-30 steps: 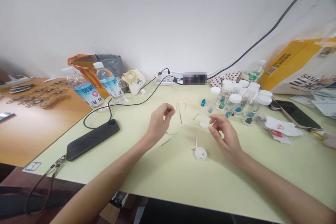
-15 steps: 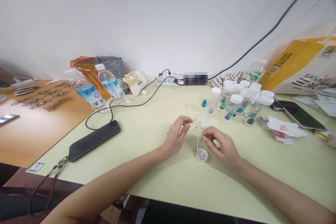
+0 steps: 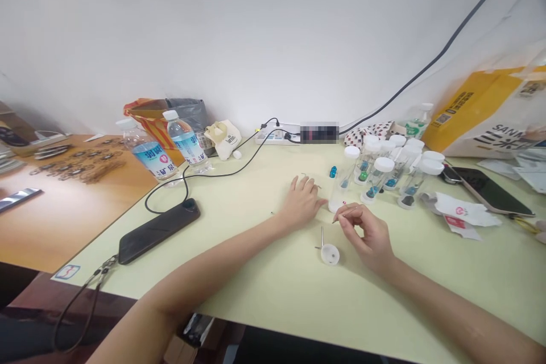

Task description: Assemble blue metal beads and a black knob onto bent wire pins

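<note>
Palm down on the pale green table [image 3: 256,284], my left hand [image 3: 302,202] has its fingers spread, with nothing seen in it. Thin metal pieces lie partly hidden by its fingertips. My right hand [image 3: 367,234] pinches a small thin piece whose dark tip shows at the fingertips; what it is cannot be made out. Between the hands, nearer the front, a small white round cap [image 3: 330,254] lies hollow side up, a metal pin [image 3: 323,236] beside it. Behind my right hand is a whitish clear piece [image 3: 338,202]. A blue beaded piece [image 3: 333,172] lies farther back.
Several clear tubes with white caps [image 3: 383,165] stand at the back right, near a phone [image 3: 495,190] and crumpled wrapper [image 3: 463,210]. At left are a black phone [image 3: 160,231], two water bottles [image 3: 187,142] and a cable. A power strip [image 3: 277,135] sits by the wall.
My left hand has turned palm down and spread its fingers, moving slightly right and covering the thin metal pieces. My right hand has shifted a little right, still pinching. The view has moved slightly.
</note>
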The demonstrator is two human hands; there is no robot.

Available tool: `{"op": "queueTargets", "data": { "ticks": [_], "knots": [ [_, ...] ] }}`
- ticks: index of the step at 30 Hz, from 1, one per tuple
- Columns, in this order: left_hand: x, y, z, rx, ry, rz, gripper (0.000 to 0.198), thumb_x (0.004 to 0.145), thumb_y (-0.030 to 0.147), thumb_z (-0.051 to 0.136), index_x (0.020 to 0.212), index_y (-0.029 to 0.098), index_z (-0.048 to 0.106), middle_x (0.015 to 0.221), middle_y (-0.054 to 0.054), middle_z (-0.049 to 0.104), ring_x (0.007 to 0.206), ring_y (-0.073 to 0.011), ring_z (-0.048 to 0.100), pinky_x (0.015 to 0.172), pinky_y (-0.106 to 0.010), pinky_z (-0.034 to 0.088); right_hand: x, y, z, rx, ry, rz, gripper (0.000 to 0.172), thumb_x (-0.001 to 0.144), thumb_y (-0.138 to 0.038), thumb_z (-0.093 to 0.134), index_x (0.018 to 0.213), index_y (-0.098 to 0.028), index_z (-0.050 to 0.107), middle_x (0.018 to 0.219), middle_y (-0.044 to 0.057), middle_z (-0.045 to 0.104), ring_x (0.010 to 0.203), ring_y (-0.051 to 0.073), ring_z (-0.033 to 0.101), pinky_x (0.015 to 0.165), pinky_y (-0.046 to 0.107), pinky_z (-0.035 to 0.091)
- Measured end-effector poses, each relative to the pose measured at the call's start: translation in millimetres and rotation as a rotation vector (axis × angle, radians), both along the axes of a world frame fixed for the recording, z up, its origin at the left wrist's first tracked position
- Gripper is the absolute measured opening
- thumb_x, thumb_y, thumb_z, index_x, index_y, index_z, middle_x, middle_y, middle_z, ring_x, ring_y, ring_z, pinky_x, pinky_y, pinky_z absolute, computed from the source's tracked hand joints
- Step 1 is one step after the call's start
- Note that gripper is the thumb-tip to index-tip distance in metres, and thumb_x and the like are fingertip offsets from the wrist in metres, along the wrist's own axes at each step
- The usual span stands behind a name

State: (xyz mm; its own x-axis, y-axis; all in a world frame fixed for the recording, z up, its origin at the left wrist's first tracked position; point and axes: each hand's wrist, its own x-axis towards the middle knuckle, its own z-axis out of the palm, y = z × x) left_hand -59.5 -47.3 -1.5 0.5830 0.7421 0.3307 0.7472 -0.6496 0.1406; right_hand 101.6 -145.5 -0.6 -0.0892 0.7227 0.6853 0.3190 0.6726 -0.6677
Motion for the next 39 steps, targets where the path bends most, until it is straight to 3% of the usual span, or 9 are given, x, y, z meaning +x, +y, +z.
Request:
{"op": "queueTargets", "data": {
  "ticks": [4,7,11,15,32,39],
  "knots": [
    [32,39,6.2,-0.016,-0.097,0.062,0.032,0.094,0.023,0.042,0.121,0.013,0.054,0.132,-0.013,0.052,0.127,-0.0231,0.045,0.108,-0.042,0.038,-1,2,-0.8,-0.012,0.0,-0.021,0.01,0.091,-0.015,0.049,0.084,-0.023,0.05,0.078,0.003,0.06,0.082,0.017,0.06,0.075,0.035,0.049],
    [57,62,6.9,-0.083,-0.157,0.104,0.036,0.09,0.033,0.053,0.121,0.014,0.053,0.123,-0.011,0.056,0.11,-0.0215,0.056,0.093,-0.044,0.049,0,2,-0.7,-0.028,-0.01,-0.034,0.009,0.091,-0.018,0.049,0.084,-0.023,0.049,0.077,0.004,0.06,0.081,0.017,0.06,0.073,0.035,0.05],
    [75,75,2.3,-0.183,-0.191,0.084,0.034,0.09,0.034,0.052,0.118,0.015,0.055,0.119,-0.01,0.057,0.103,-0.0189,0.059,0.088,-0.04,0.052,1,1,-1.6,-0.047,-0.023,-0.032,0.009,0.092,-0.022,0.048,0.083,-0.022,0.049,0.076,0.004,0.059,0.079,0.018,0.061,0.06,0.03,0.048],
    [78,81,-2.5,-0.244,-0.225,0.085,0.033,0.091,0.034,0.052,0.117,0.015,0.055,0.118,-0.01,0.058,0.103,-0.0187,0.059,0.088,-0.04,0.052,1,0,-2.4,-0.064,-0.033,-0.006,0.009,0.092,-0.023,0.048,0.082,-0.022,0.049,0.077,0.003,0.058,0.076,0.017,0.061,0.056,0.028,0.046],
    [60,73,-9.0,-0.249,-0.488,-0.006,0.031,0.091,0.034,0.052,0.115,0.015,0.056,0.116,-0.009,0.059,0.101,-0.0182,0.059,0.087,-0.039,0.052,-2,-3,-1.9,-0.084,-0.032,-0.003,0.009,0.092,-0.025,0.048,0.083,-0.022,0.05,0.078,0.003,0.058,0.065,0.014,0.057,0.052,0.027,0.044],
    [27,40,-0.8,-0.184,-0.776,-0.013,0.014,0.08,0.011,0.062,0.094,0.013,0.061,0.11,-0.008,0.055,0.086,-0.0108,0.06,0.085,-0.03,0.052,1,-4,-1.9,-0.108,-0.005,-0.046,0.003,0.09,-0.025,0.053,0.091,-0.022,0.055,0.079,0.003,0.059,0.06,0.012,0.054,0.049,0.025,0.041]
  ]
}}
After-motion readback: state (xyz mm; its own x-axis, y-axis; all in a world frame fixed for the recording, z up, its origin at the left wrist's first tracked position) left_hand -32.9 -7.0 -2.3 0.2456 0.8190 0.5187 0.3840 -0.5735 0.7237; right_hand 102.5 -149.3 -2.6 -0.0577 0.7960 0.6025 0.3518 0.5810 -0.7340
